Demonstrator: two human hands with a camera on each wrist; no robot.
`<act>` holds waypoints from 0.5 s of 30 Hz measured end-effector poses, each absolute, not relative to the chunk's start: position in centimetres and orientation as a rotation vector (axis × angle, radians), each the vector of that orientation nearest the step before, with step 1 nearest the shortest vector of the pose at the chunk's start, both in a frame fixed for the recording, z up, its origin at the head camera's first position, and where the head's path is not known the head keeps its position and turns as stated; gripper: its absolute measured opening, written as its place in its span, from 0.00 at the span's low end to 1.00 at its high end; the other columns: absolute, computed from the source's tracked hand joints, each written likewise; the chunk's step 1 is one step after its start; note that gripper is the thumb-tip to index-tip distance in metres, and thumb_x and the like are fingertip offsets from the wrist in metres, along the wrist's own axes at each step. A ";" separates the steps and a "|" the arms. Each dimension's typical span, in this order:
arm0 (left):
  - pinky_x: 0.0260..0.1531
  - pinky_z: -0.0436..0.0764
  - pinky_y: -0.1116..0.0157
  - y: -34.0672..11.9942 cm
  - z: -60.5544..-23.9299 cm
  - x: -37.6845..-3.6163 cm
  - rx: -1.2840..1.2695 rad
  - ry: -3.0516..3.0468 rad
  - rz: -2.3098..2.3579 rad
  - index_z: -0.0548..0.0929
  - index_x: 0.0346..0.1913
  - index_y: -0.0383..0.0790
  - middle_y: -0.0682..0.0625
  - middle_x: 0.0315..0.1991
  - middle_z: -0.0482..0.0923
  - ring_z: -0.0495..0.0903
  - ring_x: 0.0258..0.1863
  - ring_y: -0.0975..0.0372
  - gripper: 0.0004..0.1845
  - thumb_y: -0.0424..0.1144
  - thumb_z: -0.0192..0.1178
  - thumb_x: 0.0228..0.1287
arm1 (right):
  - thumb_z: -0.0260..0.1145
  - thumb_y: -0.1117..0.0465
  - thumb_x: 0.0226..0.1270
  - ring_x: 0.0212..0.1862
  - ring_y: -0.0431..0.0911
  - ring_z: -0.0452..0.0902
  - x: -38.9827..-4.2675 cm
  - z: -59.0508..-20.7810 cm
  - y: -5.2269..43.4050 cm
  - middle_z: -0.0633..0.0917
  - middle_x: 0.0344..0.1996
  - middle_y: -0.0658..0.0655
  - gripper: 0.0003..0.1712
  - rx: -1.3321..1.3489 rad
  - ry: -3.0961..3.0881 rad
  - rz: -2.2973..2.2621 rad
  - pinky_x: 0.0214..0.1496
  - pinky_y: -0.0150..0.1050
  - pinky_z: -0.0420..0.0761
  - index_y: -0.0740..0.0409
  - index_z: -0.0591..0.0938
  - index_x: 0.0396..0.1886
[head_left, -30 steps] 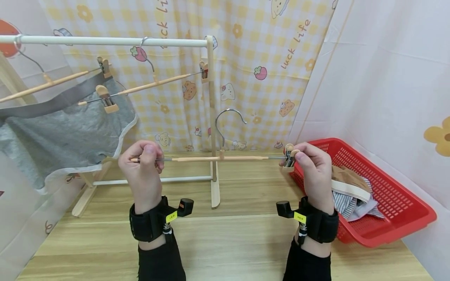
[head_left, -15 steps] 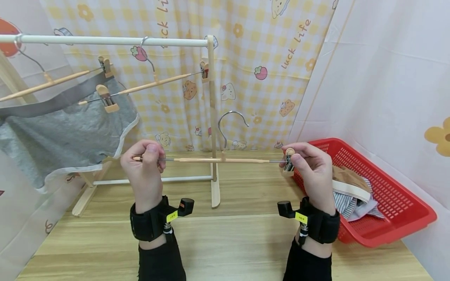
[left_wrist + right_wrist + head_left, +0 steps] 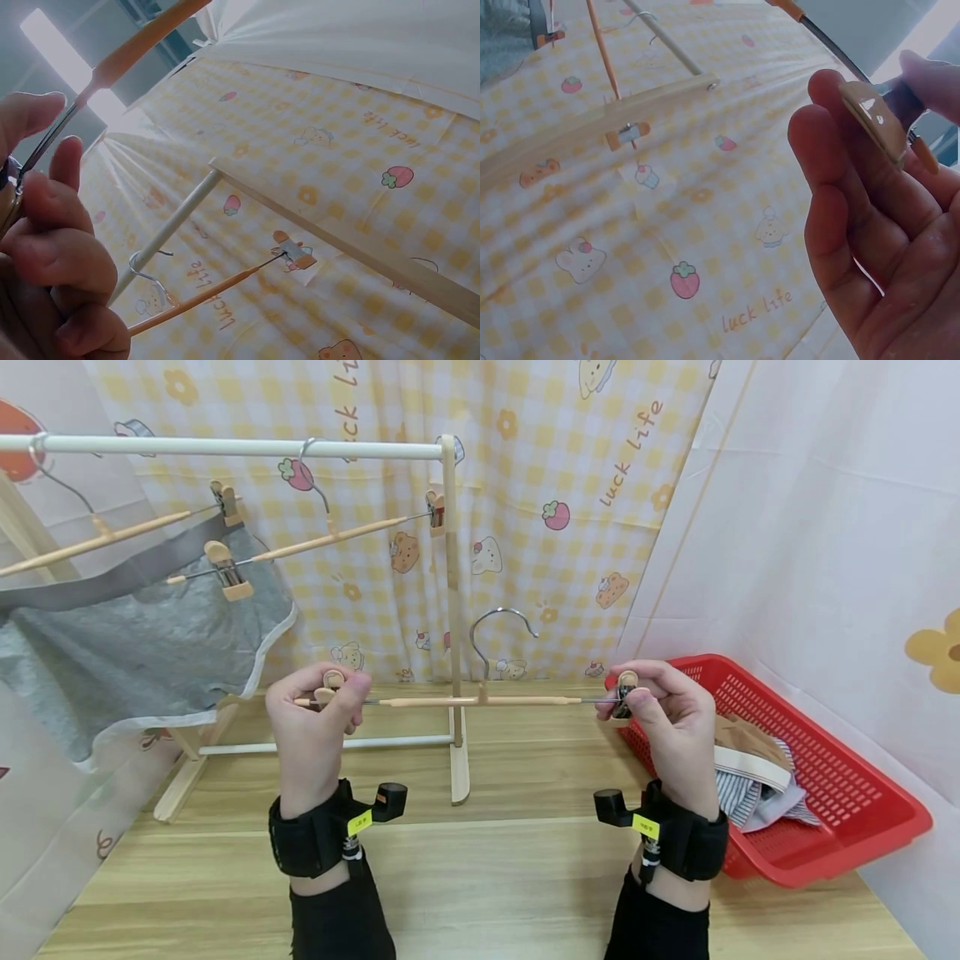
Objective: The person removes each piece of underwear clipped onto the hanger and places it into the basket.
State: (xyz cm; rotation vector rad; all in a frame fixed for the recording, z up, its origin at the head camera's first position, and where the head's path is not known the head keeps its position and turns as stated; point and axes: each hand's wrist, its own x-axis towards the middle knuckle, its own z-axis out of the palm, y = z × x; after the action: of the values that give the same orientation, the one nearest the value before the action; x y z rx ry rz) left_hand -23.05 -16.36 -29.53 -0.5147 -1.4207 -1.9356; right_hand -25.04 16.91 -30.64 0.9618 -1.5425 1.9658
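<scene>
A clip hanger with a wooden-coloured bar and a silver hook is held level above the table, hook upward. My left hand grips its left end around one clip, which shows between thumb and fingers. At the other end my right hand pinches the right clip between thumb and fingers. The right wrist view shows that clip's pad against the fingers, its jaws together. In the left wrist view, the fingers curl by the metal rod, and the left clip is mostly cut off.
A white-barred rack stands at the left. From it hang a bare clip hanger and another hanger with grey underwear. A red basket with folded brown and striped cloth sits on the table at right.
The held hanger has shifted slightly right, its hook lower in view. My left hand has turned, so its clip now shows between thumb and fingers. The right hand has moved slightly right.
</scene>
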 end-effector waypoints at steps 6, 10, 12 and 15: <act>0.11 0.66 0.70 -16.9 -29.7 -22.6 -0.601 -1.626 -1.908 0.77 0.20 0.29 0.45 0.14 0.74 0.67 0.10 0.60 0.10 0.21 0.67 0.53 | 0.64 0.67 0.71 0.25 0.48 0.85 -25.0 -30.6 16.8 0.85 0.24 0.60 0.11 0.949 -1.466 1.993 0.34 0.36 0.84 0.75 0.80 0.42; 0.10 0.63 0.69 -17.2 -29.8 -22.5 -0.702 -1.727 -1.870 0.79 0.25 0.29 0.45 0.17 0.76 0.68 0.10 0.62 0.09 0.17 0.68 0.51 | 0.61 0.68 0.72 0.24 0.47 0.84 -25.1 -30.6 17.0 0.84 0.23 0.59 0.10 0.922 -1.417 2.016 0.32 0.35 0.83 0.75 0.80 0.42; 0.09 0.64 0.69 -17.1 -29.8 -22.4 -0.736 -1.740 -1.873 0.79 0.26 0.29 0.45 0.17 0.76 0.69 0.11 0.63 0.09 0.17 0.68 0.51 | 0.60 0.69 0.72 0.24 0.47 0.84 -25.2 -30.6 17.1 0.83 0.24 0.59 0.09 0.918 -1.402 2.028 0.33 0.36 0.84 0.75 0.80 0.42; 0.09 0.63 0.68 -17.0 -29.7 -22.4 -0.753 -1.739 -1.865 0.79 0.25 0.30 0.45 0.15 0.75 0.71 0.11 0.62 0.09 0.17 0.67 0.53 | 0.60 0.70 0.72 0.25 0.48 0.83 -25.2 -30.6 17.2 0.83 0.25 0.59 0.09 0.922 -1.387 2.054 0.33 0.37 0.84 0.76 0.80 0.43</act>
State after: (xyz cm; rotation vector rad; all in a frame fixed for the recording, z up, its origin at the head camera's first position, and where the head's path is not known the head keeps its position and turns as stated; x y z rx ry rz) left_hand -22.43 -16.96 -29.67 -0.7525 -1.7393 -1.8645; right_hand -25.17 17.20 -30.57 0.9223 -1.3873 2.0537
